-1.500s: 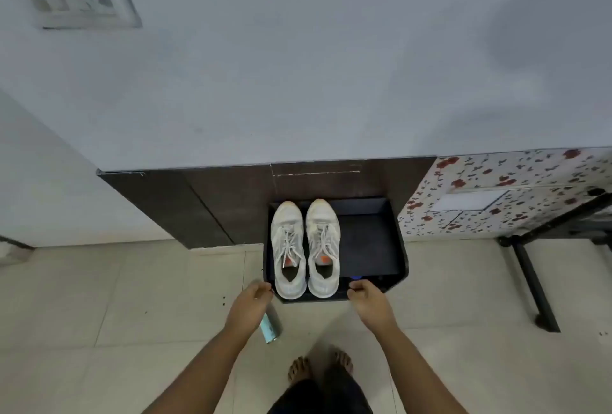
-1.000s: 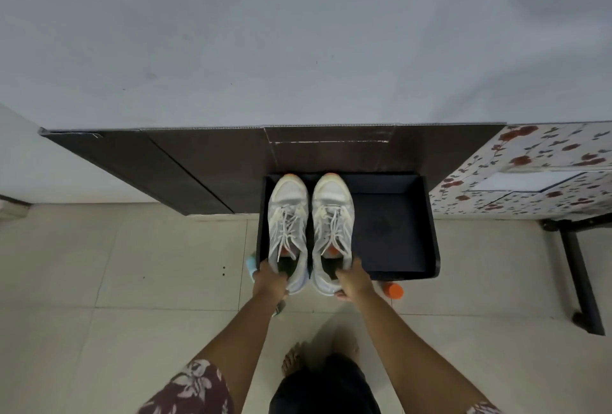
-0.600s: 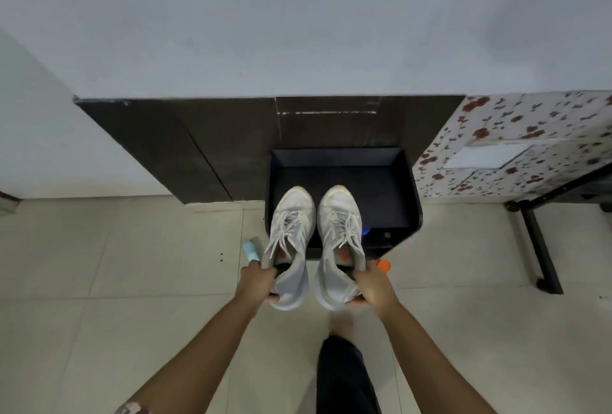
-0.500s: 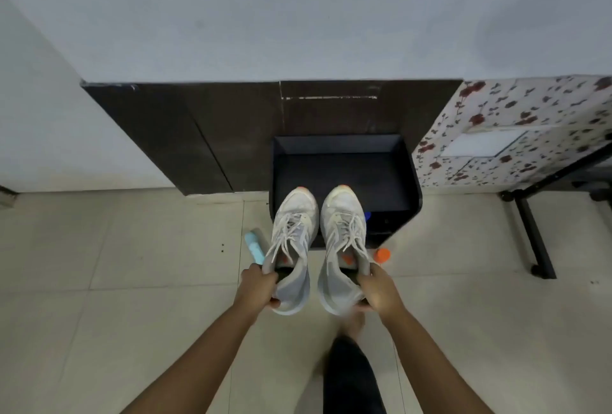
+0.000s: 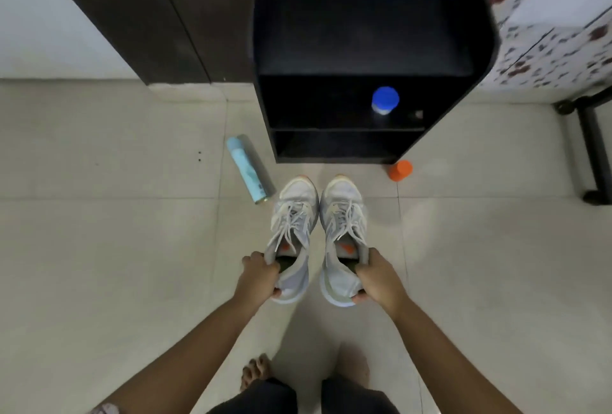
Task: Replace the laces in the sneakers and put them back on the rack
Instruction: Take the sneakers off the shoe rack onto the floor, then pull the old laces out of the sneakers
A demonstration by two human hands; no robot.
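Two hands are in view, and each one holds one shoe. The left hand (image 5: 260, 276) has its fingers curled round the heel collar of the left white mesh sneaker (image 5: 293, 234). The right hand (image 5: 377, 281) grips the heel of the right white mesh sneaker (image 5: 342, 231) in the same way. The two sneakers are side by side between the hands, close to each other, with the toes pointing away from the person. Both carry pale laces (image 5: 347, 214), threaded and loose at the ends. I cannot tell if the soles touch the ground.

Under both hands is the cream tiled floor (image 5: 99, 248). Far ahead of the left hand stands one dark brown wooden panel (image 5: 149, 16). Ahead of both hands, beyond the toes of the sneakers, stands one black shelf rack (image 5: 331, 32) with several levels. Ahead and to the right of the right hand is one white surface with a red flower pattern (image 5: 556, 32), and below it is one black metal leg (image 5: 592, 148).

One pale blue spray can (image 5: 247, 170) lies on the floor ahead of the left hand, just beside the toe of the left sneaker. One bare foot (image 5: 255, 372) shows behind the hands, under the left arm. One bottle with a round blue cap (image 5: 385, 100) stands on a lower level of the rack, ahead of the right hand. One small orange round thing (image 5: 400, 170) is on the floor just beside the front right corner of the rack.
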